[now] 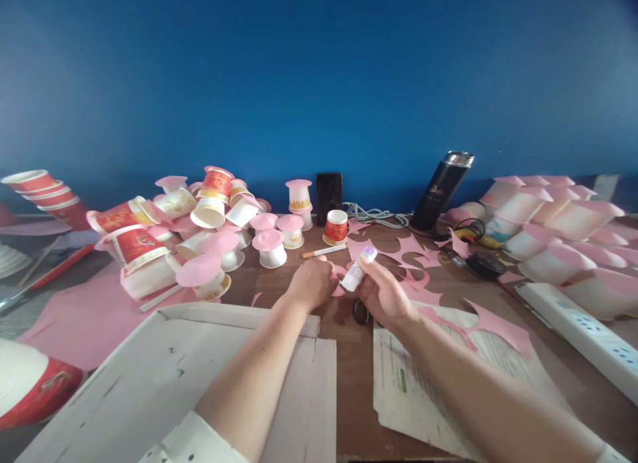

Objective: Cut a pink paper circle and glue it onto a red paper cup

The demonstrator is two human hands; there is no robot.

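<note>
My right hand (385, 293) is closed around a white tube with a purple end, which looks like a glue stick (355, 272), tilted over the middle of the table. Close beside it, my left hand (313, 282) pinches a small piece of pink paper (339, 281); the tube's lower end is next to that paper, and I cannot tell whether they touch. Black scissors handles (360, 311) show just below my right hand. Behind the hands lies a cigarette (323, 251), with a red and white paper cup (336, 226) standing past it.
Paper cups with pink discs (269, 240) crowd the left; more pink-topped cups (553, 250) are stacked right. Pink paper scraps (409, 250) lie about. A black flask (438, 194), a phone (329, 198) and a power strip (583, 330) surround the workspace. White board (199, 376) lies front left.
</note>
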